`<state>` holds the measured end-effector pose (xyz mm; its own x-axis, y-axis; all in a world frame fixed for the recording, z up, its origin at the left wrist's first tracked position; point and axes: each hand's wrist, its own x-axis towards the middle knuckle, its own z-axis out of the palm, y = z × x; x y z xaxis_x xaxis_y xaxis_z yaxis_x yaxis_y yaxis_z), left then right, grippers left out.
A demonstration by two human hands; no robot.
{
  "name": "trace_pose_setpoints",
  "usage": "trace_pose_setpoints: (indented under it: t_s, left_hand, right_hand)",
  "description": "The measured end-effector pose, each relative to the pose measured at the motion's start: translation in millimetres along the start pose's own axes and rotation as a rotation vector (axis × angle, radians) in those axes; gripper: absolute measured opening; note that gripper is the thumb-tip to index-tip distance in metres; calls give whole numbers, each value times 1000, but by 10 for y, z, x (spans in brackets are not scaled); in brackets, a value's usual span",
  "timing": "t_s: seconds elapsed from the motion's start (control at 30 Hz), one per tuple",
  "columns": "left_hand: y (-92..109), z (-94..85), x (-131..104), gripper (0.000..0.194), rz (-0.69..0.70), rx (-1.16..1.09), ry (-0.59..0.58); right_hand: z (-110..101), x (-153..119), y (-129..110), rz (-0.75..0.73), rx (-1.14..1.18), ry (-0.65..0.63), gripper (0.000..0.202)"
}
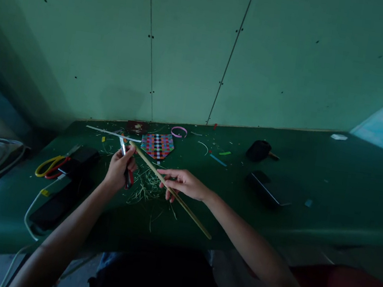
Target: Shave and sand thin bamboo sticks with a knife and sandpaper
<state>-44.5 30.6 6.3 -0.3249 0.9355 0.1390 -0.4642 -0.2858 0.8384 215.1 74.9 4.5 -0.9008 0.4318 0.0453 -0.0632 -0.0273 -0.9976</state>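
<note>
My left hand [121, 166] is closed around a utility knife [128, 175] with a red and black handle, its blade end pointing up. A long thin bamboo stick [185, 207] slants from that hand's fingertips down to the right. Partway along the stick, my right hand [180, 182] holds it between thumb and fingers. Pale green shavings [147, 182] lie in a heap on the table below the stick. Just behind the hands is a woven multicoloured checkered piece [157, 145], with a pale flat strip [113, 134] reaching left from it.
On the left of the green table [315, 181] are scissors [52, 166] with yellow and red handles, dark cases and a white cable [27, 215]. A pink ring [179, 132] and coloured strips lie at the back. A black pouch [258, 150] and dark flat case [267, 188] are right.
</note>
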Motion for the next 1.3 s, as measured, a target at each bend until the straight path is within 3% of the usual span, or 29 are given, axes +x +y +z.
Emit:
trace_pose_setpoints:
  t_s: [0.1,0.23,0.43,0.53,0.83,1.07,1.3]
  left_hand:
    - [-6,13,-8,28,10,43,15]
    - [-44,44,-69,32,3,156,-19]
    - [-102,142,-257,44,-235,408,-475]
    - [-120,202,-335,48,-264,521,-583]
    - [-125,218,-335,50,-172,618,-569]
    - [-40,211,-314,50,-186,583,-588]
    - [-1,241,-356,50,-112,657,-600]
  right_hand:
    - [20,14,27,-29,23,25,58]
    - [17,80,90,-70,51,173,57]
    - [62,204,126,-159,83,343,55]
    - [114,229,129,-160,110,364,52]
    - [204,196,126,-145,92,391,44]
    - [197,139,94,-165,-55,397,39]
    - [109,50,20,-184,-213,357,37]
